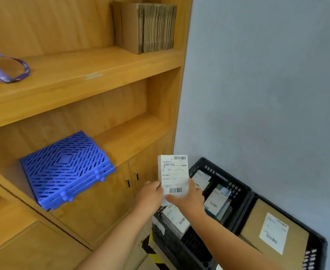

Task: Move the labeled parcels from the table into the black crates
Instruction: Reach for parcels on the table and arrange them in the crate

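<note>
A small white labeled parcel [173, 174] with two barcodes is held upright above the left black crate [236, 187]. My left hand [152, 193] grips its lower left edge. My right hand [189, 197] holds its lower right side, thumb across the front under the lower barcode. Several labeled parcels [217, 201] lie inside that crate. The right black crate [316, 242] holds a brown cardboard parcel [257, 225] with a white label on top.
A wooden shelf unit [82, 82] stands to the left, with blue folded plastic crates [67, 170] on its lower shelf, flat cardboard boxes [146, 28] up top and a purple lanyard [6, 69]. A grey wall [267, 84] backs the crates. Yellow-black floor tape [150, 248] runs beside them.
</note>
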The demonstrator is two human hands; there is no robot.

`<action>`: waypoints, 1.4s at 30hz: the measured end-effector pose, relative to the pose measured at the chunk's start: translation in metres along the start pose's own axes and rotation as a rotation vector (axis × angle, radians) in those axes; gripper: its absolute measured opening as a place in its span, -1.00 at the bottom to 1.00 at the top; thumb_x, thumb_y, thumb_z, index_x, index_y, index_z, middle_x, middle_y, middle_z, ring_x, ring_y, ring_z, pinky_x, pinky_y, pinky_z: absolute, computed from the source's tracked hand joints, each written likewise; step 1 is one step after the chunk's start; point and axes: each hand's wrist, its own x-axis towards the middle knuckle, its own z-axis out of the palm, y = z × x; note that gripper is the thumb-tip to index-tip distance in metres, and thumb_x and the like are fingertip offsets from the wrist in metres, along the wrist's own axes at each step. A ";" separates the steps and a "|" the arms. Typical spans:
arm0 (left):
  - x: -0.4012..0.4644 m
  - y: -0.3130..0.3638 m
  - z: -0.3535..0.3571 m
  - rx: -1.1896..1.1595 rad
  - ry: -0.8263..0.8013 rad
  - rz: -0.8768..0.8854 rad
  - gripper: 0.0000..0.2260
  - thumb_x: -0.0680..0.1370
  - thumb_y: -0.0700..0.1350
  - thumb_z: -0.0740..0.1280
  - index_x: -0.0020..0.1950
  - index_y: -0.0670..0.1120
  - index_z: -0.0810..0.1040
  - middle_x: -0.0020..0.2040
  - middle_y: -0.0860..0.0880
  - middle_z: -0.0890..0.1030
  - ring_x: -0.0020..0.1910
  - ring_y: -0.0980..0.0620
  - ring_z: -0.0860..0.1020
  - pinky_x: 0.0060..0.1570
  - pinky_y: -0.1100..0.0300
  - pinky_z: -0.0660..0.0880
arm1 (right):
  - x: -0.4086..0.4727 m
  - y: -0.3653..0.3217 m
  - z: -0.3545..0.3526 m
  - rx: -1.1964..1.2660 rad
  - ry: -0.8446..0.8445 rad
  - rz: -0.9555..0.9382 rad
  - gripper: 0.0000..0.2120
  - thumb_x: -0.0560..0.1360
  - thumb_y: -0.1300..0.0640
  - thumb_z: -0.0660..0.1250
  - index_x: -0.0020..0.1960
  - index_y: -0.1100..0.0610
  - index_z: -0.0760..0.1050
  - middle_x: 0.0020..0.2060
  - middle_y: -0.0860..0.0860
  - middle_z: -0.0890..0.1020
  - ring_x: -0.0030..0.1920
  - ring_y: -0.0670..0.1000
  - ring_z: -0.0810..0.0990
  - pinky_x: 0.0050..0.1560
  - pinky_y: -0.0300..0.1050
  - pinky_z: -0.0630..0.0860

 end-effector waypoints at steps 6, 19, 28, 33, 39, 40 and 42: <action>0.048 -0.010 0.017 0.017 -0.098 -0.021 -0.74 0.61 -0.16 0.09 0.06 -0.12 0.57 0.04 -0.05 0.47 -0.06 0.02 0.49 -0.06 0.13 0.42 | 0.041 -0.004 0.015 -0.140 0.058 0.102 0.03 0.20 -0.33 0.44 0.47 0.01 0.01 0.25 0.08 0.30 0.29 0.12 0.30 0.27 0.04 0.29; 0.146 -0.033 0.070 0.011 -0.510 -0.035 -0.62 0.62 -0.16 0.09 0.41 0.12 0.37 0.28 0.08 0.49 0.07 0.15 0.46 -0.02 0.27 0.47 | 0.133 0.063 0.047 -0.327 0.085 0.367 0.00 0.22 -0.41 0.36 0.43 0.13 0.12 0.31 0.07 0.34 0.35 0.11 0.29 0.33 0.08 0.30; 0.223 -0.103 0.104 0.318 -0.578 -0.052 -0.65 0.62 -0.12 0.13 0.41 0.01 0.36 0.32 0.01 0.46 0.22 0.04 0.47 0.13 0.19 0.43 | 0.168 0.138 0.078 -0.635 -0.049 0.359 -0.06 0.29 -0.38 0.33 0.45 0.11 0.10 0.28 0.03 0.34 0.29 0.08 0.32 0.30 -0.01 0.28; 0.239 -0.140 0.140 0.449 -0.688 0.002 -0.68 0.61 -0.12 0.14 0.37 0.01 0.41 0.29 0.00 0.45 0.18 0.05 0.49 0.14 0.20 0.44 | 0.191 0.172 0.111 -0.738 -0.182 0.303 -0.05 0.34 -0.25 0.38 0.49 0.18 0.03 0.32 0.07 0.30 0.31 0.10 0.29 0.32 0.00 0.23; 0.243 -0.168 0.178 0.603 -0.756 0.130 -0.63 0.63 -0.10 0.13 0.45 0.00 0.29 0.38 0.01 0.36 0.28 0.05 0.43 0.21 0.22 0.39 | 0.222 0.209 0.153 -0.837 -0.249 0.171 -0.03 0.39 -0.17 0.38 0.52 0.24 -0.08 0.37 0.12 0.23 0.36 0.14 0.23 0.42 0.07 0.13; 0.243 -0.173 0.183 0.629 -0.772 0.148 -0.62 0.63 -0.10 0.13 0.46 -0.01 0.28 0.40 0.01 0.34 0.30 0.04 0.41 0.24 0.21 0.39 | 0.226 0.215 0.158 -0.843 -0.247 0.154 -0.02 0.39 -0.17 0.38 0.52 0.25 -0.09 0.38 0.12 0.22 0.37 0.15 0.22 0.44 0.08 0.10; 0.244 -0.180 0.193 0.669 -0.794 0.174 -0.61 0.63 -0.09 0.14 0.46 -0.01 0.27 0.42 0.02 0.32 0.34 0.05 0.37 0.29 0.20 0.37 | 0.233 0.225 0.166 -0.854 -0.235 0.126 -0.03 0.41 -0.17 0.37 0.52 0.26 -0.10 0.39 0.13 0.21 0.39 0.16 0.20 0.46 0.10 0.04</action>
